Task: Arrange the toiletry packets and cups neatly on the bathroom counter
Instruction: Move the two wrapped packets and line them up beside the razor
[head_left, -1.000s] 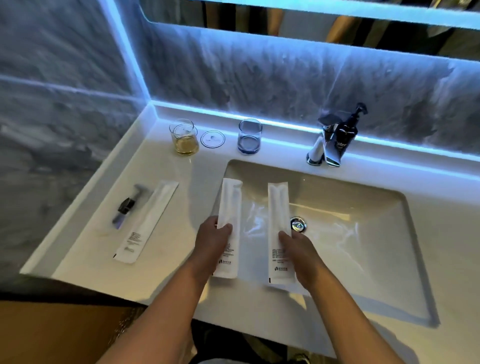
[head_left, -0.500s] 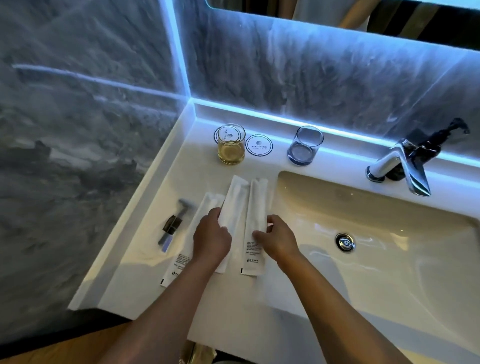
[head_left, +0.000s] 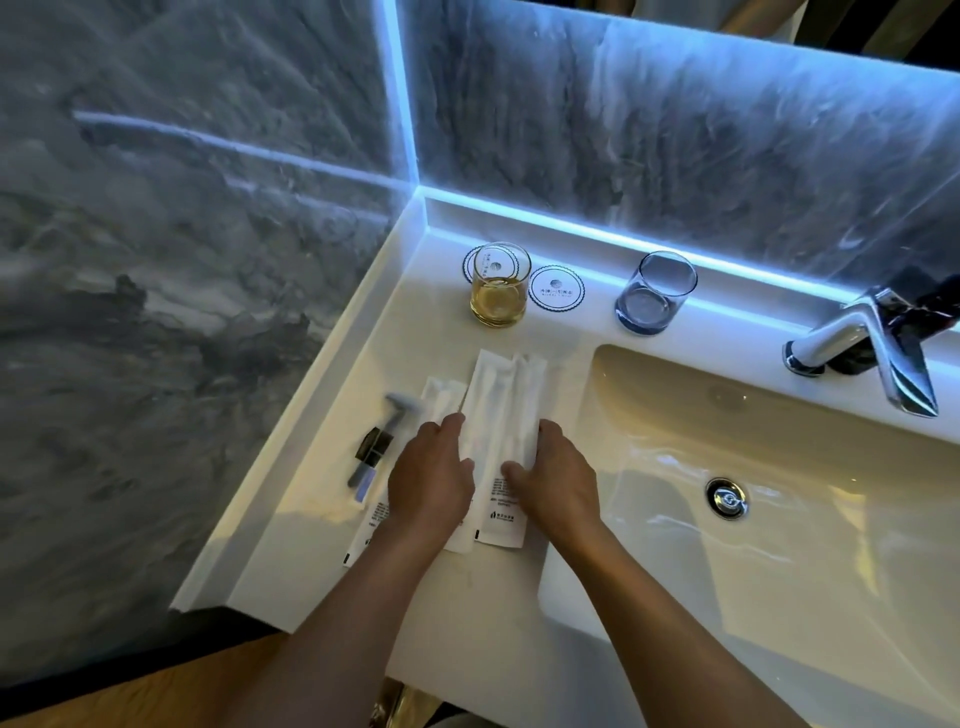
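Note:
Two long white toiletry packets (head_left: 503, 410) lie side by side, overlapping, on the white counter (head_left: 311, 530) left of the basin. My left hand (head_left: 431, 478) presses on their left edge and my right hand (head_left: 558, 478) on their right edge, squeezing them together. A third white packet (head_left: 441, 395) lies partly under my left hand. A clear amber cup (head_left: 498, 286) stands at the back on a round coaster, and a bluish cup (head_left: 657, 293) stands further right. A second coaster (head_left: 557, 289) lies bare between them.
A razor in clear wrap (head_left: 376, 441) lies left of the packets near the raised counter edge. The basin (head_left: 779, 467) with its drain (head_left: 726, 498) fills the right side. A chrome tap (head_left: 872, 343) and a dark pump bottle (head_left: 935, 306) stand at the back right.
Both hands carried the two packets from over the basin to the counter beside the third packet, then pushed them together until they overlap. The view shifted left.

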